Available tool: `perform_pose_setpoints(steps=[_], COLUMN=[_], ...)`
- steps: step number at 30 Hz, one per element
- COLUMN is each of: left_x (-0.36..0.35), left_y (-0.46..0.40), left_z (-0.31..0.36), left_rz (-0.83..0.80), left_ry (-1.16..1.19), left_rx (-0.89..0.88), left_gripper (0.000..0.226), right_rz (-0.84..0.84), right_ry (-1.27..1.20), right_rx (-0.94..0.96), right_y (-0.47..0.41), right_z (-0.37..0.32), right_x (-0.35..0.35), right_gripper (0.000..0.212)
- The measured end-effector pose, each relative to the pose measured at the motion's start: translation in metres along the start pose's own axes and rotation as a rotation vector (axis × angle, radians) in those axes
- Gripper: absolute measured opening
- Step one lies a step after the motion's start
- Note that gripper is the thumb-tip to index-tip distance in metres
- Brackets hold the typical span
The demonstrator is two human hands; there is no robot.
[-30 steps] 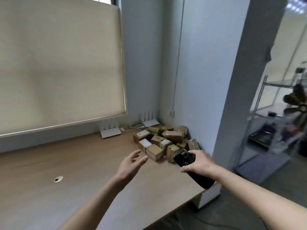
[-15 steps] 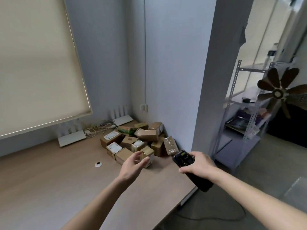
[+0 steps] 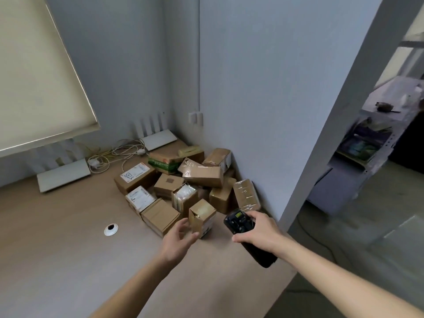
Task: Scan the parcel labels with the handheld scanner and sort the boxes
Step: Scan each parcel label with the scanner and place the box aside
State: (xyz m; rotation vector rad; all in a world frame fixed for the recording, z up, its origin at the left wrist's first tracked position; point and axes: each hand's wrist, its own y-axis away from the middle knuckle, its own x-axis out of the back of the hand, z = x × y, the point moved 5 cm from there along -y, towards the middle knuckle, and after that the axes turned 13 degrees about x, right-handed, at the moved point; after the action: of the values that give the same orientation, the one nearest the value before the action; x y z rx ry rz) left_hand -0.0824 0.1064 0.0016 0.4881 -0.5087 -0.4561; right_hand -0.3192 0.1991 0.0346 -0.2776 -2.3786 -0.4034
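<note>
Several small cardboard parcels lie heaped in the far right corner of the wooden desk. At the front of the heap a small upright box stands on end. My left hand is stretched out with relaxed fingers, its fingertips right at that box's left side, holding nothing. My right hand grips a black handheld scanner, whose head points toward the heap and whose handle sticks out below my wrist. Two parcels on the left of the heap show white labels on top.
Two white routers and a tangle of cables sit at the desk's back edge under a roller blind. A cable grommet is set in the desktop. The wall closes the desk's right side; a metal shelf stands beyond.
The view has swung right and moved closer to the heap. My left hand has advanced from mid-air to the upright box at the front. My right hand keeps holding the scanner.
</note>
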Motion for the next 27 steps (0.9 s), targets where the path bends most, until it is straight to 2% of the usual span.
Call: perform_pose_setpoints(steps=[8, 14, 18, 23, 27], left_x=[-0.041, -0.054, -0.062, -0.064, -0.061], left_y=[-0.112, -0.160, -0.176, -0.191, -0.190], left_z=[-0.055, -0.076, -0.077, -0.074, -0.072], left_rz=[0.050, 0.178, 0.236, 0.277, 0.256], left_ry=[-0.051, -0.051, -0.025, 0.099, 0.136], left_rx=[0.150, 0.142, 0.120, 0.116, 0.148], left_gripper=[0.083, 0.090, 0.094, 0.075, 0.063], right_rz=[-0.114, -0.155, -0.247, -0.356, -0.368], right_ry=[-0.110, -0.244, -0.306, -0.357, -0.422], right_rx=[0.008, 0.102, 0.148, 0.180, 0.173], right_y=[-0.104, -0.164, -0.189, -0.207, -0.210], right_z=[0.079, 0.116, 0.126, 0.127, 0.126], right_x=[-0.072, -0.110, -0.122, -0.126, -0.123], right_gripper=[0.095, 0.093, 0.092, 0.084, 0.080])
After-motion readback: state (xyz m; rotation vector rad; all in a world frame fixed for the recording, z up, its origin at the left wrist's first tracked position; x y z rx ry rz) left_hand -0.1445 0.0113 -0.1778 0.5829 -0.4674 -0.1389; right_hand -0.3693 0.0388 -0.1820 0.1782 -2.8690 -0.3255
